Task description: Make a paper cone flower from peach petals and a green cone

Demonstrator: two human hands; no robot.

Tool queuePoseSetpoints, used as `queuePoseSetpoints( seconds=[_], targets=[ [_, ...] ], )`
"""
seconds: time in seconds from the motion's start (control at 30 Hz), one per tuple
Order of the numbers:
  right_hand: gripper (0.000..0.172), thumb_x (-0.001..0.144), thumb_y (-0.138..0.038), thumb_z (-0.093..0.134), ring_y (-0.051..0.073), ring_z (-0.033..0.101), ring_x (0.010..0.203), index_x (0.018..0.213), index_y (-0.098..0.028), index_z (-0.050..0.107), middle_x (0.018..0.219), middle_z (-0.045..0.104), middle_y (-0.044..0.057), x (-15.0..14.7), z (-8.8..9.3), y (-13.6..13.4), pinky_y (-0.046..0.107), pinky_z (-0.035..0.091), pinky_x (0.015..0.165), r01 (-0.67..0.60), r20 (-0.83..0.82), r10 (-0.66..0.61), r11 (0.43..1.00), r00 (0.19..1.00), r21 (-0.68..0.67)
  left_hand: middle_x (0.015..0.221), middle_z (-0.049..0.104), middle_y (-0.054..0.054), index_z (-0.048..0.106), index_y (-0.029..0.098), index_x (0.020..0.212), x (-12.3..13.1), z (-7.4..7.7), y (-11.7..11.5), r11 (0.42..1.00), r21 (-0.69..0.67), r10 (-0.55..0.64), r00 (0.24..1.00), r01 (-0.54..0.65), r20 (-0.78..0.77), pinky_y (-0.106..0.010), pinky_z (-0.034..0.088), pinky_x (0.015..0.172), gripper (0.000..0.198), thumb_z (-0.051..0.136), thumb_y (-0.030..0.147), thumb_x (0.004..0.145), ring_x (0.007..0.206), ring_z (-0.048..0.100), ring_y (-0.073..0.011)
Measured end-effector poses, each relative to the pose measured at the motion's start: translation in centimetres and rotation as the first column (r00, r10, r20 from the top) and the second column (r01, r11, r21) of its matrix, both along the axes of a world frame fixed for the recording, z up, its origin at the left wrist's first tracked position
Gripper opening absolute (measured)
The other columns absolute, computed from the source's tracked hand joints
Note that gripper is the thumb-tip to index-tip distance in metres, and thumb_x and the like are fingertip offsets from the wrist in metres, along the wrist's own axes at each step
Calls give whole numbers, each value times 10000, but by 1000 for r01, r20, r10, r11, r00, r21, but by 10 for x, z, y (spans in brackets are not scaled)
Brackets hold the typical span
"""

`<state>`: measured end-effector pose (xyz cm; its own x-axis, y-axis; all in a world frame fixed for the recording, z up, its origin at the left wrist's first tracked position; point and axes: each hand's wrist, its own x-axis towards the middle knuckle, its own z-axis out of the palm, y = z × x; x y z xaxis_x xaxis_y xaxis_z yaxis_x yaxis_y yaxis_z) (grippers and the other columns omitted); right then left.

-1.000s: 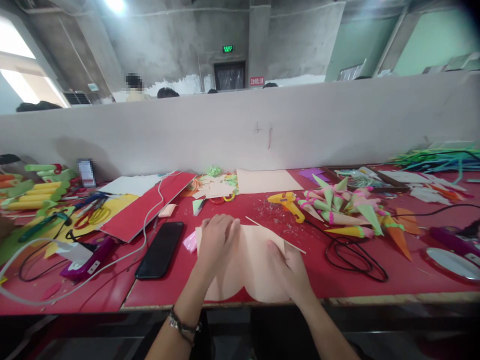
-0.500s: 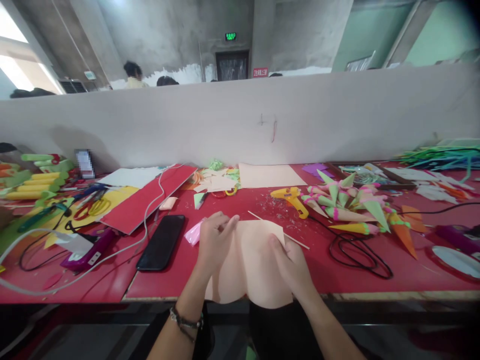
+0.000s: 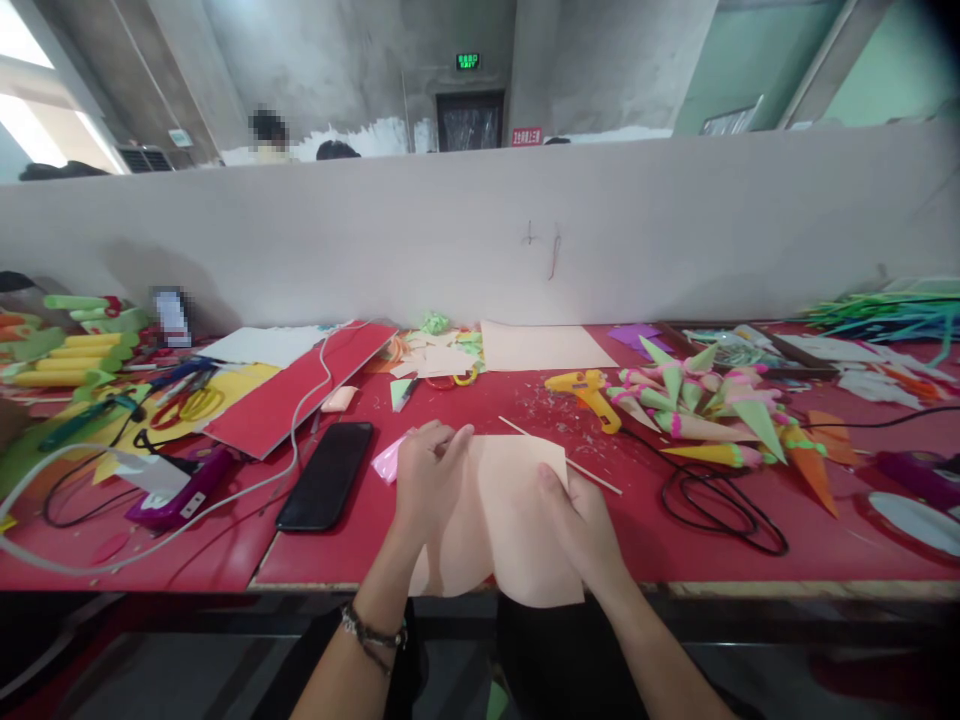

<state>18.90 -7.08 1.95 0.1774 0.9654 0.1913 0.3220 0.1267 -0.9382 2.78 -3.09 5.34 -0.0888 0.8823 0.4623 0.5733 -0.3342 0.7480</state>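
A pale peach sheet (image 3: pixel 517 520), likely craft paper or thin foam, is held between both hands at the table's front edge, with a fold down its middle. My left hand (image 3: pixel 431 475) grips its left side, thumb and fingers bent at the upper edge. My right hand (image 3: pixel 581 515) clasps the right side, thumb lying on the front face and the other fingers hidden behind. Beyond the sheet, partly covered by it, lies a thin wooden stick (image 3: pixel 600 478). Beside my left hand is a small pink packet (image 3: pixel 387 462).
A black phone (image 3: pixel 326 477) lies left of my hands on the red table (image 3: pixel 450 410). Ahead right are a yellow glue gun (image 3: pixel 589 393) and a pile of coloured cones (image 3: pixel 694 395). A white cable (image 3: pixel 296 425) crosses the left side. A grey partition (image 3: pixel 420 240) stands behind.
The view has shifted slightly, so the table things sit a little higher in the picture. Both hands keep their hold on the peach sheet, whose fold looks slightly flatter.
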Motion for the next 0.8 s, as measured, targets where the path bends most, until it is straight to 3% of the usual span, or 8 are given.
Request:
queuePoseSetpoints(
  seconds=[0.13, 0.3, 0.4, 0.5, 0.57, 0.67, 0.8],
  targets=[
    [357, 786, -443, 409, 206, 575, 703, 789, -122, 565, 716, 630, 53, 2, 1, 1, 264, 431, 624, 55, -42, -55, 998, 998, -9, 494, 331, 52, 414, 156, 513, -10, 3, 0, 1000, 6, 19, 999, -19, 30, -213, 243, 480, 348, 456, 359, 792, 487, 330, -76],
    [382, 767, -468, 439, 224, 590, 738, 787, -122, 599, 744, 657, 73, 8, 4, 2, 275, 442, 642, 162, -61, -161, 987, 985, 14, 613, 502, 27, 578, 157, 848, -34, 5, 7, 984, -148, -70, 978, 100, 195, -205, 340, 533, 234, 528, 347, 722, 569, 459, -103],
    [410, 764, -469, 453, 241, 586, 865, 907, -118, 606, 901, 659, 103, 13, 1, 4, 292, 446, 712, 273, -151, -265, 961, 952, 34, 707, 560, 11, 513, 177, 1053, -40, -3, 8, 929, -276, -102, 888, 246, 449, -213, 399, 605, 416, 587, 329, 673, 660, 524, -118],
    [414, 753, -464, 482, 233, 584, 910, 950, -120, 600, 965, 651, 108, 15, -1, 7, 292, 451, 731, 331, -291, -316, 944, 903, 3, 807, 585, -9, 480, 188, 1104, -29, -17, 4, 903, -283, -84, 779, 323, 621, -224, 418, 697, 465, 595, 319, 673, 748, 546, -118],
    [412, 729, -469, 517, 224, 594, 899, 930, -121, 608, 957, 657, 103, 14, -1, 9, 279, 466, 709, 323, -424, -308, 946, 852, -37, 852, 600, -38, 551, 164, 1027, -17, -24, 0, 861, -316, -134, 776, 399, 616, -228, 417, 720, 367, 566, 337, 704, 771, 548, -124],
    [400, 678, -464, 581, 206, 624, 817, 881, -122, 619, 888, 675, 87, 13, 2, 9, 256, 491, 645, 245, -592, -265, 963, 761, -117, 815, 618, -53, 620, 140, 854, -4, -29, -6, 852, -337, -188, 835, 400, 517, -245, 416, 751, 268, 510, 360, 747, 808, 549, -149],
    [365, 650, -476, 611, 189, 643, 656, 825, -155, 613, 772, 691, 48, 15, 6, 6, 255, 503, 550, 106, -683, -200, 978, 703, -178, 925, 630, -68, 576, 160, 953, 0, -30, -8, 855, -336, -168, 824, 395, 542, -267, 439, 761, 308, 535, 376, 737, 857, 565, -165]
  ],
)
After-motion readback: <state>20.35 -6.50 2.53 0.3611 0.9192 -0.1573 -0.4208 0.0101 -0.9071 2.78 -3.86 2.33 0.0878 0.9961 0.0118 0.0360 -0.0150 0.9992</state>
